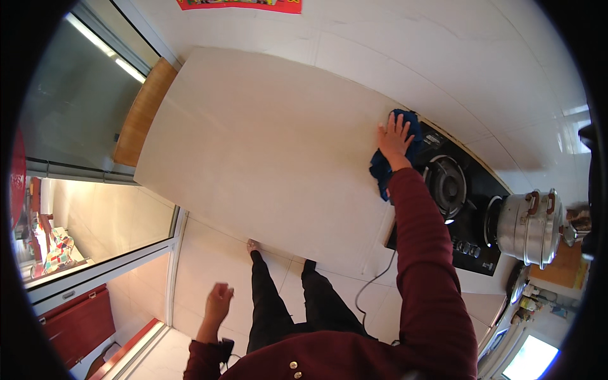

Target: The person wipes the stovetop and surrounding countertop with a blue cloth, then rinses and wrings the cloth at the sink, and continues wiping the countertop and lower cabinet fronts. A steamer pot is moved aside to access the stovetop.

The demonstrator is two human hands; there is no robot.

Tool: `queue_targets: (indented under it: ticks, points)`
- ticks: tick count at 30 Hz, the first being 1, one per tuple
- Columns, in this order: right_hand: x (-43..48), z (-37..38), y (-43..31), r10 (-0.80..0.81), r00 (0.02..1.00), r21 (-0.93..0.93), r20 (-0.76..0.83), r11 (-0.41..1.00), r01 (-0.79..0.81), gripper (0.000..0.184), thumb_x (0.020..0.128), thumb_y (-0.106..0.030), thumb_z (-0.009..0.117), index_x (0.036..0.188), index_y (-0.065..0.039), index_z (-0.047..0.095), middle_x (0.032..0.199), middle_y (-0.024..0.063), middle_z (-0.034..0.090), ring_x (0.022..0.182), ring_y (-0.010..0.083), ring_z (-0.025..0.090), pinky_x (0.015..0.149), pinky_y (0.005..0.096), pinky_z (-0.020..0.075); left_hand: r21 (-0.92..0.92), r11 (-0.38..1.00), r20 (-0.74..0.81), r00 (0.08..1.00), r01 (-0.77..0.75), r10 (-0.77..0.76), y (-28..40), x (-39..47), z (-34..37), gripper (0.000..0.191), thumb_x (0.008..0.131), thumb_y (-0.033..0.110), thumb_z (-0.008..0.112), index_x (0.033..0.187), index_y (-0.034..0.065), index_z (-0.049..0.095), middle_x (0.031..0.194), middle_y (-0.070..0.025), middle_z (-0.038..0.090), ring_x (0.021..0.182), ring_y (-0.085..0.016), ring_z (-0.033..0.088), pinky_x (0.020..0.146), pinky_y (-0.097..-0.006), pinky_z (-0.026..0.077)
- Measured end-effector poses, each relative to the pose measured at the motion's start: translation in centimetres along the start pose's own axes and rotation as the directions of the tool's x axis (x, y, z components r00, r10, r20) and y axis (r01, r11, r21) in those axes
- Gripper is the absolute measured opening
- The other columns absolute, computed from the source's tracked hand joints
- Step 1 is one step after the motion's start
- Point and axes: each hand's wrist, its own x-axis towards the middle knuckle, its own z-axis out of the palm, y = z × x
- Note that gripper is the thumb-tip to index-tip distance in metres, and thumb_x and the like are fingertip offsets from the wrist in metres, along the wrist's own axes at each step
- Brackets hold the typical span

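Observation:
My right hand (397,140) lies flat with its fingers spread on a dark blue cloth (381,166). The cloth is bunched where the pale countertop (266,137) meets the left edge of a black gas stove (468,185), close to the wall. Part of the cloth is hidden under my palm and wrist. My left hand (220,297) hangs over the floor in front of the counter, its fingers curled in, with no object visible in it.
A steel steamer pot (527,228) stands on the stove's right side. A tiled wall (380,52) runs behind the counter. Wooden board edging (145,114) and a sliding glass door are at the left. A cable (375,280) hangs below the stove's front edge.

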Motion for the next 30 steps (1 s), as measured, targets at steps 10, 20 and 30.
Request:
queue_targets:
  ticks: [10, 20, 30]
  points:
    - [2.4, 4.1, -16.3, -0.33, 0.933, -0.172, -0.146, 0.937, 0.305, 0.075, 0.095, -0.055, 0.044, 0.156, -0.017, 0.023, 0.164, 0.0109, 0.012, 0.15, 0.0378, 0.007, 0.115, 0.0641, 0.0065, 0.595, 0.723, -0.112, 0.854, -0.352, 0.508, 8.6, 24.5, -16.1, 0.051, 0.072, 0.008, 0.081, 0.107, 0.0009, 0.045, 0.102, -0.0172, 0.048, 0.096, -0.037, 0.052, 0.082, -0.0451, 0.046]
    - [-15.1, 5.9, -33.1, -0.723, 0.688, 0.071, -0.055, 0.685, 0.725, 0.061, 0.101, -0.045, 0.041, 0.154, -0.019, 0.028, 0.164, 0.0058, 0.013, 0.151, 0.0304, 0.007, 0.119, 0.0555, 0.0045, 0.8, 0.563, 0.076, 0.966, -0.207, 0.247, 10.1, 32.8, -19.4, 0.076, 0.058, 0.038, 0.09, 0.113, -0.0007, 0.056, 0.116, -0.0218, 0.054, 0.112, -0.041, 0.054, 0.093, -0.0476, 0.049]
    - [-24.0, 3.3, -5.8, 0.024, 0.988, -0.151, -0.153, 0.987, -0.048, 0.065, 0.098, -0.035, 0.051, 0.155, -0.021, 0.025, 0.164, 0.005, 0.014, 0.15, 0.0315, 0.012, 0.118, 0.0545, 0.0108, 0.837, 0.491, 0.146, 0.963, -0.242, 0.226, 10.9, 33.6, -19.5, 0.084, 0.057, 0.047, 0.091, 0.118, 0.0, 0.058, 0.122, -0.0201, 0.054, 0.111, -0.037, 0.059, 0.089, -0.0424, 0.053]
